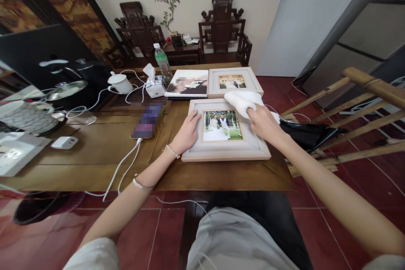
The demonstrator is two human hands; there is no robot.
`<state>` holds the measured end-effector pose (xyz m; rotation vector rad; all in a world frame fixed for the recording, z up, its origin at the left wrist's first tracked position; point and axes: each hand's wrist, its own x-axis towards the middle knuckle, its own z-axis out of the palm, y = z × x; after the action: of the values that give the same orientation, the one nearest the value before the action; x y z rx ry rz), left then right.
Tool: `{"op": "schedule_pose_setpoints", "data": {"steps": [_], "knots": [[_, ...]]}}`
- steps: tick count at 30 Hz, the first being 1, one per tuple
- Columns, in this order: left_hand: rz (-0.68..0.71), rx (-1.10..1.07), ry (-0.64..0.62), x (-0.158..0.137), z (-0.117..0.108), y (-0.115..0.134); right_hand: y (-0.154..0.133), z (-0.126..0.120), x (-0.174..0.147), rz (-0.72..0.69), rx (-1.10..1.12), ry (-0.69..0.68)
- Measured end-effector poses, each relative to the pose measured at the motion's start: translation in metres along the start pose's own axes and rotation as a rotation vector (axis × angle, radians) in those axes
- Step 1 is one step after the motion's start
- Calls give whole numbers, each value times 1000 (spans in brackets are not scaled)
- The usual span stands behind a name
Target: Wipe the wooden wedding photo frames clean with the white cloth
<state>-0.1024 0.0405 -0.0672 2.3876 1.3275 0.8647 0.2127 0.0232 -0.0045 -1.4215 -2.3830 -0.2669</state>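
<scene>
A light wooden picture frame (218, 152) with a wide pale mat lies on the table in front of me. Inside it is a photo (223, 126) of two people in wedding clothes outdoors. My left hand (186, 133) grips the left side of this frame, fingers bent over its edge. A folded white cloth (239, 101) is held in my right hand (262, 122), over the frame's upper right corner. Behind lie a second light frame (257, 85) and, beside it on the left, a photo panel (190, 83) with a dark edge.
On the wooden table (104, 143) stand a plastic bottle (162, 61), a tissue box (155, 88), a lidded white cup (120, 82) and a charging phone (147, 121). White cables cross the left side. A bamboo chair (376, 93) stands at the right.
</scene>
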Motion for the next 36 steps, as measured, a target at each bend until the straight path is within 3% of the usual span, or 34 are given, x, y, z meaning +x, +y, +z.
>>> {"op": "schedule_pose_setpoints", "data": {"steps": [4, 10, 15, 21, 31, 36], "knots": [[-15, 6, 6, 2, 3, -2, -20, 1, 35, -49, -5, 141], [62, -11, 30, 6, -3, 9, -70, 26, 95, -379, -47, -109], [126, -13, 69, 7, -4, 12, -84, 39, 114, -346, -83, -173], [109, 27, 60, 6, 2, 0, -77, 30, 104, -312, -168, -234], [50, 69, 55, 5, 10, -9, -5, -15, 55, -119, -400, -349], [39, 91, 53, 6, 8, -7, -6, -22, 31, -143, -383, -359]]}}
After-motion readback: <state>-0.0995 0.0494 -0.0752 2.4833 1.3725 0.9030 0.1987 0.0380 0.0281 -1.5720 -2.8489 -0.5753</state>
